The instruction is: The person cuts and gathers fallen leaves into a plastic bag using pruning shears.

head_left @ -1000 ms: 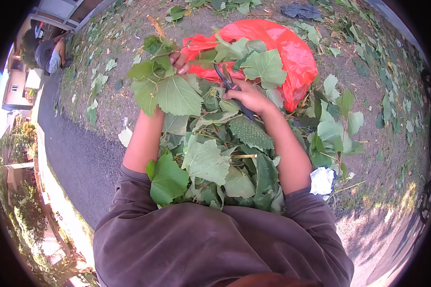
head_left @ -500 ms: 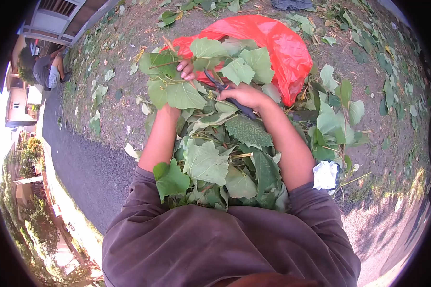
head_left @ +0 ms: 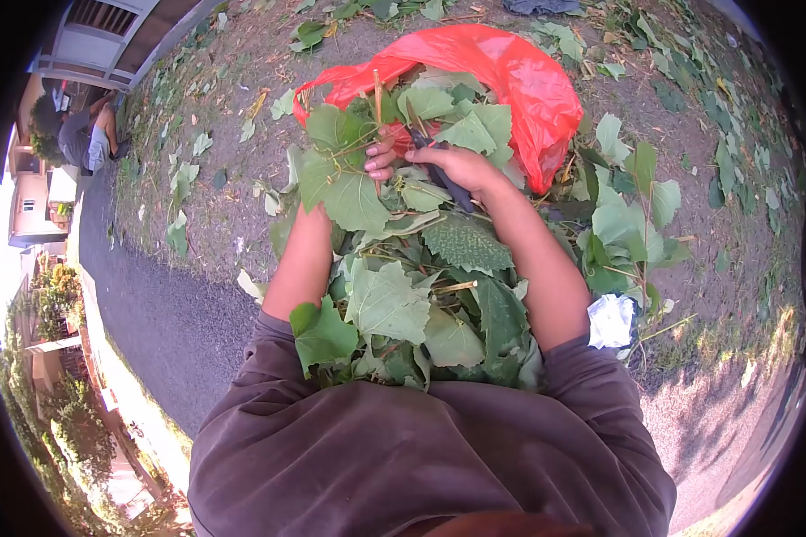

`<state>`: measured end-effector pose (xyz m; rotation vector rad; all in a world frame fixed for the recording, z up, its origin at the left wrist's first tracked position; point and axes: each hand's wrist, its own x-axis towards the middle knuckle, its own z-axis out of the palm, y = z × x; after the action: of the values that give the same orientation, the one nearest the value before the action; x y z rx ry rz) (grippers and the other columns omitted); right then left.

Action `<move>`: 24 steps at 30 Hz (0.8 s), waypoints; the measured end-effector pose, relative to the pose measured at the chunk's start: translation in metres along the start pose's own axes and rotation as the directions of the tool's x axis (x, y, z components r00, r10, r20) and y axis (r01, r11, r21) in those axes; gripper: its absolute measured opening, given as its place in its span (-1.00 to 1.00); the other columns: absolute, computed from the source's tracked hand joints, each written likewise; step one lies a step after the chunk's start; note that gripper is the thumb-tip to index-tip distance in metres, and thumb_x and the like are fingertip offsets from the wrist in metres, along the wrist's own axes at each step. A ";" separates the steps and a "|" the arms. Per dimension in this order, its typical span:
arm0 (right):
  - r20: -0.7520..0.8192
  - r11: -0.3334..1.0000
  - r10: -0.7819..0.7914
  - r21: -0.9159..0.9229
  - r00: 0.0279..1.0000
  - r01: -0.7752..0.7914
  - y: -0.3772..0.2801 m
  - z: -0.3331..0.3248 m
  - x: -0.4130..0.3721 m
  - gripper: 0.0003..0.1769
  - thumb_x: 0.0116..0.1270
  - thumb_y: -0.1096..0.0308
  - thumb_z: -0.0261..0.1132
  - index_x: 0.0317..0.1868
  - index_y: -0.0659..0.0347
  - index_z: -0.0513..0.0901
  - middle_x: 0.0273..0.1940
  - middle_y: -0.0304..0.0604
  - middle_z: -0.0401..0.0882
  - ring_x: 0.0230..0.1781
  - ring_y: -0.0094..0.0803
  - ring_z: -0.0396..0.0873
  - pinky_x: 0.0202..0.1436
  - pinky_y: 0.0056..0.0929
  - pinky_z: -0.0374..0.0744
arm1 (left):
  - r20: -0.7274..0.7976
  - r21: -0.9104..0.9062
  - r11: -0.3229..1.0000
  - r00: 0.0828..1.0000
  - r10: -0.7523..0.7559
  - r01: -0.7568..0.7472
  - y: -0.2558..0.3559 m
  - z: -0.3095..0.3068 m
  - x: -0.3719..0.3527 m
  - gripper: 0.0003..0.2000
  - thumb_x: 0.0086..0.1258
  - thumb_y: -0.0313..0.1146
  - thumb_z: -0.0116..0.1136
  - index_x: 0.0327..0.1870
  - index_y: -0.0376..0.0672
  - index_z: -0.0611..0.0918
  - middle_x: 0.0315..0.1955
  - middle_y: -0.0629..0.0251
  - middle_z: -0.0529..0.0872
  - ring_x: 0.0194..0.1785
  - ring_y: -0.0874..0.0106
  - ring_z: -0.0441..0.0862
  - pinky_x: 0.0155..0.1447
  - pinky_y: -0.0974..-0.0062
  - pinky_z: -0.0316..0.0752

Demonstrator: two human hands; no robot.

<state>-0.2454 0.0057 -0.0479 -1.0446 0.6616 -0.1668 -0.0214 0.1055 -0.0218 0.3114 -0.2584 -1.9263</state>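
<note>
- Leafy vine stem (head_left: 354, 201) is being pinched in the left hand (head_left: 381, 159), above the leaf heap (head_left: 385, 300).
- Pruning shears (head_left: 457, 192) are being gripped in the right hand (head_left: 461, 168), beside the stem; blade gap cannot be told.
- Many leaves are being held in the heap; others are being framed by the red plastic bag (head_left: 542, 98), its depth hidden.
- Leaves are being borne, unstripped, by a branch (head_left: 631, 219) at right.
- Heap is being hemmed by forearms and shirt (head_left: 430, 447); more room is being offered leftward, over leaf-strewn soil (head_left: 242, 215).
</note>
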 end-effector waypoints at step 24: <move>-0.017 0.954 0.106 -0.282 0.994 -0.106 0.032 -0.015 0.032 -0.36 0.26 -0.24 0.38 -0.03 0.21 0.80 -0.13 -0.22 0.72 -0.21 -0.43 0.57 -0.10 -0.38 0.48 | -0.225 0.815 0.482 0.591 0.775 -0.322 -0.004 0.024 0.009 -0.31 0.54 -0.30 0.31 0.59 -0.31 0.27 0.16 0.12 0.73 0.07 0.37 0.76 0.12 0.39 0.70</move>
<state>-0.2345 -0.0022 -0.0935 -1.2794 0.7557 0.0222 -0.0356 0.0995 -0.0013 1.1615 -0.6147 -0.8645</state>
